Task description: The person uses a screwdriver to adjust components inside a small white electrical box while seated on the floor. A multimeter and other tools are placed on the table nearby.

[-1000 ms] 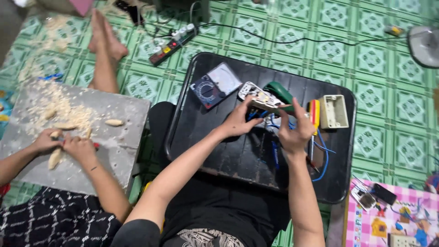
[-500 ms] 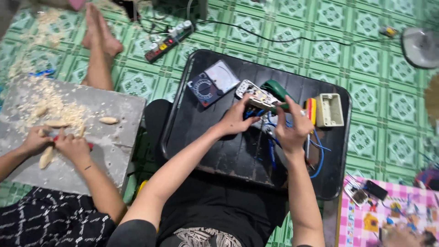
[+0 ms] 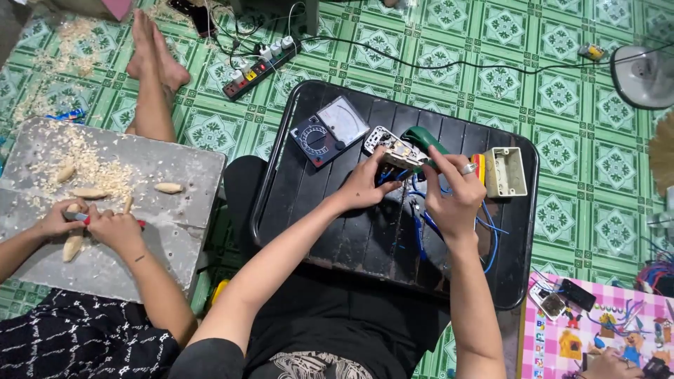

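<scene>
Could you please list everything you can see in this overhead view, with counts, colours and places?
Tray: one, black, on the person's lap.
Analogue meter: one, dark with a white dial, tray's upper left.
Switch plate: one, white, in the left hand's grip.
Green-handled tool: one, in the right hand's grip.
Junction box: one, cream, tray's upper right.
Blue wires: several, under the right hand.
Power strip: one, black, on the green tiled floor.
Fan: one, white, top right.
Pink mat: one, bottom right.
Grey slab: one, at left, where another person peels pale roots.
Left hand: one, holding the plate.
Right hand: one, ringed, holding the tool.
</scene>
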